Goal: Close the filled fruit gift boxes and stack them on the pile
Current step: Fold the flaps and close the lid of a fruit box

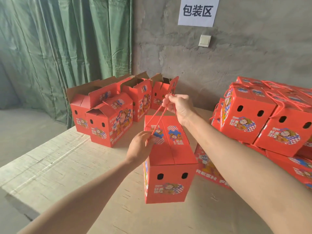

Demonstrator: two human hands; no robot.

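A closed red fruit gift box [168, 168] stands upright on the pale table [67, 159], its top flaps folded flat. My right hand [177, 105] grips the red rope handle [162, 114] above the box, pulling it taut. My left hand [140, 147] pinches the lower end of the rope at the box's top left edge. The pile of closed red boxes [263, 119] stands stacked at the right.
Several open red boxes [108, 114] stand at the table's far end near a green curtain [59, 48]. A flat red box [212, 171] lies under the pile's front. A concrete wall with a paper sign [198, 10] rises behind. The table's left edge drops to the floor.
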